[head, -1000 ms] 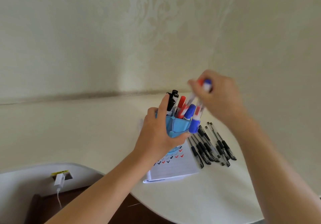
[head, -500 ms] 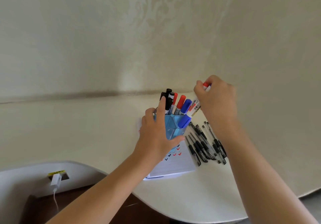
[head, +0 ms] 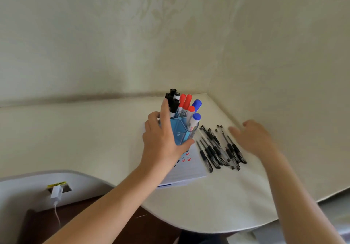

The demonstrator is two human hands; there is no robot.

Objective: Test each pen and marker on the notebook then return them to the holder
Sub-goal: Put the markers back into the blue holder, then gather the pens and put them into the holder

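A clear blue pen holder stands on the far end of the notebook, whose page carries red and dark check marks. Several black, red and blue capped markers stick up out of the holder. My left hand grips the holder from its left side, thumb under its near edge. Several black gel pens lie side by side on the table right of the notebook. My right hand hovers empty just right of those pens, fingers relaxed and spread.
The cream table sits in a wall corner, with a curved front edge near me. A white charger plugged into a socket sits at the lower left, its cable hanging down over dark wood.
My right hand pushed the blue and red markers down into the holder, let go, and moved down to the right beside the gel pens. My left hand stayed on the holder.
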